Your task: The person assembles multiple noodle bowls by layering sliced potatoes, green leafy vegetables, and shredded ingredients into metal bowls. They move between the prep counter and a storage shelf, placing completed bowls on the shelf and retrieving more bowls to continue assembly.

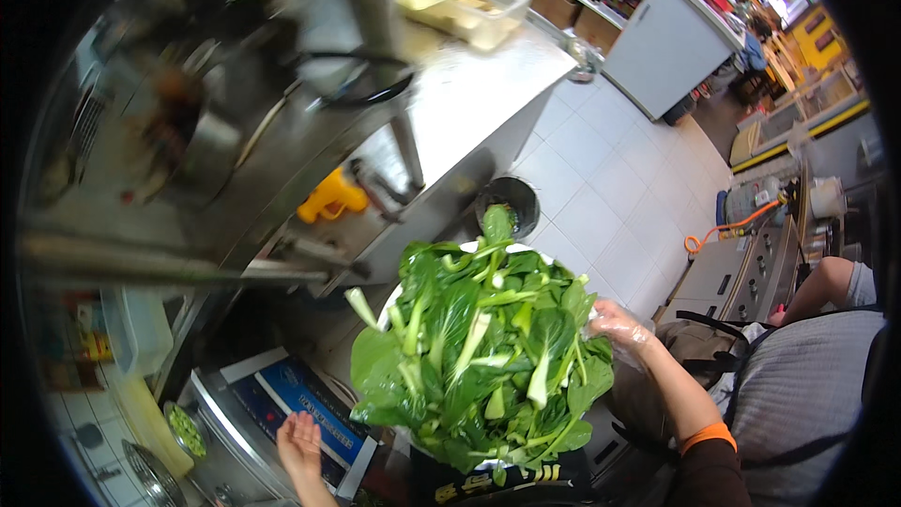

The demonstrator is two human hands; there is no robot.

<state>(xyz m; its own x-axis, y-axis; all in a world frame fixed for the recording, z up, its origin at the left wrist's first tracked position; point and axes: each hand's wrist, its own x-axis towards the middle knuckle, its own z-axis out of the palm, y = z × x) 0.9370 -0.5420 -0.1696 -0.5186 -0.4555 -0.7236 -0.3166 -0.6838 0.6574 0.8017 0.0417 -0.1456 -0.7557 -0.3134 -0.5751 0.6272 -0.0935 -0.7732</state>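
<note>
A large heap of leafy green vegetables with pale stems (pixel 479 357) fills a white basin (pixel 388 308), whose rim shows only in places under the leaves. My right hand (pixel 617 327), in a clear plastic glove, grips the basin's right side; leaves partly cover the fingertips. To the left of the basin, my left hand (pixel 298 441) is held apart from it, fingers stretched out and nothing in them. It hovers over a blue and white printed box (pixel 305 404).
A steel worktable (pixel 488 75) bears pale plastic tubs (pixel 483 14). On its lower shelf lies a yellow object (pixel 333 195). A dark bucket (pixel 507 199) stands on the tiled floor. Close at right is another person in grey (pixel 807 385), beside stove units (pixel 765 258).
</note>
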